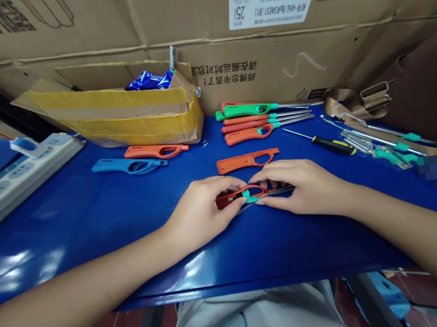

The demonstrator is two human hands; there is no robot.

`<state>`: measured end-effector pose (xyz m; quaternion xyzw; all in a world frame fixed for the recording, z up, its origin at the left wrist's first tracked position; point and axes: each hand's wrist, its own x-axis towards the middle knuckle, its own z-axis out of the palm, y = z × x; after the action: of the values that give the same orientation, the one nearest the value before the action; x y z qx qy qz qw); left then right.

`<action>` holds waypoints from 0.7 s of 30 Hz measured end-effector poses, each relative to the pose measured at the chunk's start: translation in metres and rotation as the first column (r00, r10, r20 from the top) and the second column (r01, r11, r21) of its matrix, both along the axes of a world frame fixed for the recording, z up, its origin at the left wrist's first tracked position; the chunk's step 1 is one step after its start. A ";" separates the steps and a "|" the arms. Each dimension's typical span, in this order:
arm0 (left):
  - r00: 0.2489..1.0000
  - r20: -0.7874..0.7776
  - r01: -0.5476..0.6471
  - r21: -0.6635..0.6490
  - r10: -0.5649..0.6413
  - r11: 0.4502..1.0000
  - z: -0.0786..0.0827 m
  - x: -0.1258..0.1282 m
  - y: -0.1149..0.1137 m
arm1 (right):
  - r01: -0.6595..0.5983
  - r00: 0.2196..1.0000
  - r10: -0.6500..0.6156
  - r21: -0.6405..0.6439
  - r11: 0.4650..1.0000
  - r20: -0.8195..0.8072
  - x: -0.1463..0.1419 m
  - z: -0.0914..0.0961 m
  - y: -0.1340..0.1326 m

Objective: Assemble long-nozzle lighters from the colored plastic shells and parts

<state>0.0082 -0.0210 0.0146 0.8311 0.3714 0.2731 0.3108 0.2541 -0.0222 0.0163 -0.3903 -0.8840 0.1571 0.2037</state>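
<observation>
Both hands meet over the near middle of the blue table, holding an opened orange lighter casing (254, 187) with a teal trigger piece (249, 197) in it. My left hand (208, 205) pinches the handle end between thumb and fingers. On the other end, my right hand (300, 185) is closed around the front, where a dark thin part shows between its fingers; what that part is I cannot tell. Just beyond the hands lies a loose orange casing half (247, 161), its inner side up. The fingers partly hide the inside of the held casing.
Several assembled stick lighters (247, 122) lie at the back centre. A screwdriver (332, 145), metal rods and teal parts (392, 156) are to the right. Blue (128, 166) and orange casings (156, 151) lie before a taped carton (136, 123). A power strip (14, 177) stands left.
</observation>
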 end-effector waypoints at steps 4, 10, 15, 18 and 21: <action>1.000 -0.016 0.012 0.028 -0.011 1.000 -0.001 -0.001 0.002 | -0.025 1.000 0.024 0.050 0.998 0.017 -0.001 0.000 -0.001; 0.990 -0.134 0.069 0.219 -0.040 0.973 -0.004 -0.003 0.005 | -0.069 0.984 0.049 0.109 0.992 0.173 0.005 0.004 0.000; 0.984 -0.175 0.066 0.240 -0.023 0.969 -0.005 -0.002 0.004 | -0.055 0.971 0.029 0.104 0.993 0.236 0.009 0.006 0.002; 0.991 -0.124 0.074 0.223 -0.047 0.972 -0.001 -0.003 0.003 | -0.061 0.979 0.031 0.147 0.987 0.199 0.014 0.010 0.005; 0.990 -0.128 0.097 0.243 -0.067 0.965 0.004 -0.006 0.003 | -0.102 0.990 0.085 0.150 0.983 0.114 0.019 0.015 0.006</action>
<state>0.0023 -0.0180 0.0182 0.8930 0.3172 0.2548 0.1925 0.2733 -0.0159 0.0312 -0.3391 -0.9206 0.0759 0.1782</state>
